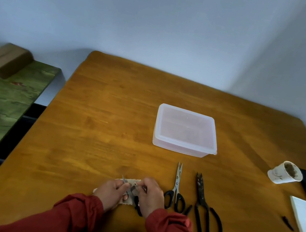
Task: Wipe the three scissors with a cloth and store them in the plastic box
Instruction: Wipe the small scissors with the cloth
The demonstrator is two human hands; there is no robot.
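Red-sleeved left hand [112, 190] curled round cloth [127, 203] | right hand [151, 195] pinching small scissors [132, 191] | silver scissors [177, 181], black scissors [201, 190] just right of grip | lidded plastic box [186, 131] beyond

Box [186, 130] behind scissors [177, 183]; cloth [135, 182] seemingly left

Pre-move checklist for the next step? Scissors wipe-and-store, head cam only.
1. Grip on small scissors: ok, left hand and right hand both hold them over the cloth.
2. Wipe finished: cannot tell, the hands cover most of the blades.
3. Access to plastic box: not ok, its lid is on.
4. Reach to silver scissors and large dark scissors: ok, both lie on the table just right of the hands.
5. Those two clean: cannot tell; the dark pair looks spotted.
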